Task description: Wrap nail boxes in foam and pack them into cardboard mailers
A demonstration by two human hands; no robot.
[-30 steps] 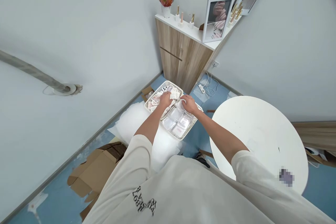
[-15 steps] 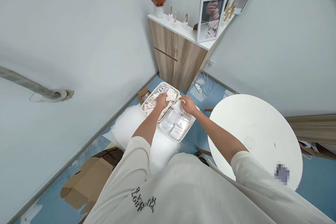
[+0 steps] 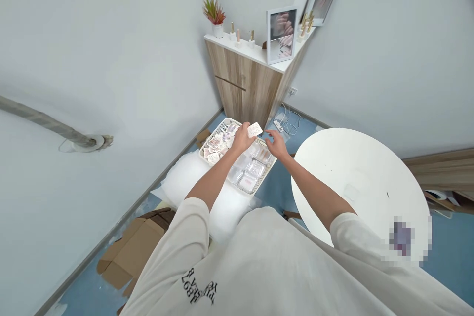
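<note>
My left hand (image 3: 241,138) is closed on a small white card (image 3: 255,130) with faint print, raised over the meeting edges of two baskets. Just to the right of the card, my right hand (image 3: 276,144) has its fingers apart and bent, with nothing visible in them. Below on the left, a white perforated basket (image 3: 205,144) holds many loose printed cards (image 3: 215,145). Beside it a second basket (image 3: 267,172) contains several clear plastic boxes (image 3: 254,168). My left hand and forearm cover part of both baskets.
The baskets rest by a white padded bundle (image 3: 185,173). A wood-grain cabinet (image 3: 244,76) with picture frames, bottles and a plant stands in the corner. At right is a round white table (image 3: 344,168); cardboard (image 3: 133,252) lies lower left. A power strip (image 3: 277,126) sits on the floor.
My left hand has come up out of the card basket, moving right with a white card in it. My right hand has shifted slightly right, away from the plastic boxes.
</note>
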